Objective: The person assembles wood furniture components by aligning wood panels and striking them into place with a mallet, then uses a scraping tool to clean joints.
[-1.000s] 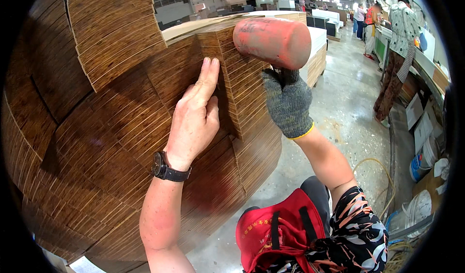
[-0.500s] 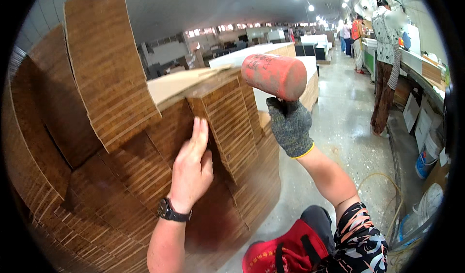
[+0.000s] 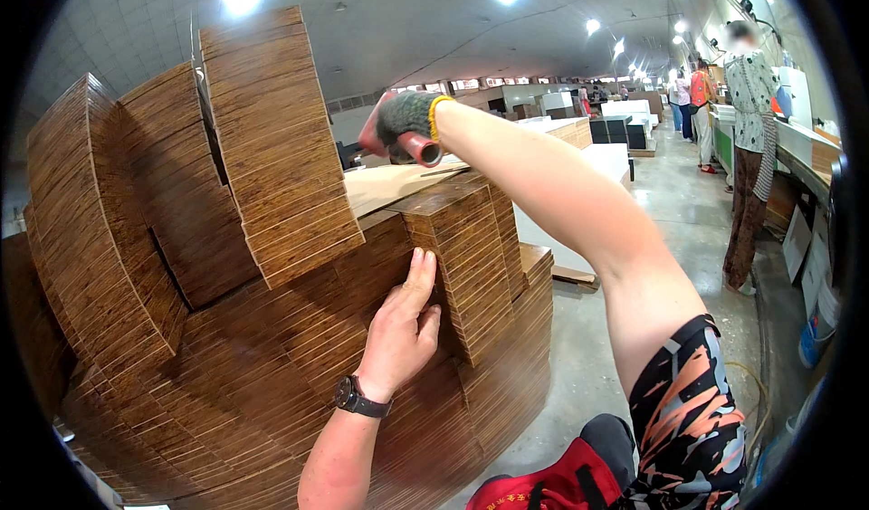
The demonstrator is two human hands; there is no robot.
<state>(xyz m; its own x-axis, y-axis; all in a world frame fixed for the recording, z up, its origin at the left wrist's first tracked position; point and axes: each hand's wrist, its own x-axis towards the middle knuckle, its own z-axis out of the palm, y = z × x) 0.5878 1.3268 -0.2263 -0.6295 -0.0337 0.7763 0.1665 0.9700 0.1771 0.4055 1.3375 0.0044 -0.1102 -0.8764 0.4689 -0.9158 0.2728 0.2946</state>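
Observation:
My right hand (image 3: 405, 119), in a grey knit glove with a yellow cuff, is closed round the red tubular handle of a mallet (image 3: 423, 151). It is raised above the far side of the stack, and the glove partly hides the red head. My bare left hand (image 3: 399, 327) is laid with fingers out against the side of a stack of dark brown wood-grain boards (image 3: 362, 266), its fingertips beside a protruding block of boards (image 3: 466, 270). A black watch (image 3: 360, 396) is on the left wrist.
Taller board bundles (image 3: 272, 148) stand on the left. Behind the block lies a pale sheet (image 3: 389, 184). An aisle floor (image 3: 661, 238) runs along the right, where a person in a patterned top (image 3: 749, 112) stands at a long bench (image 3: 815, 152). Other people are farther off.
My right hand has swung the mallet left and forward, from right of the block to over the stack. My left hand keeps its place by the block while the view has shifted.

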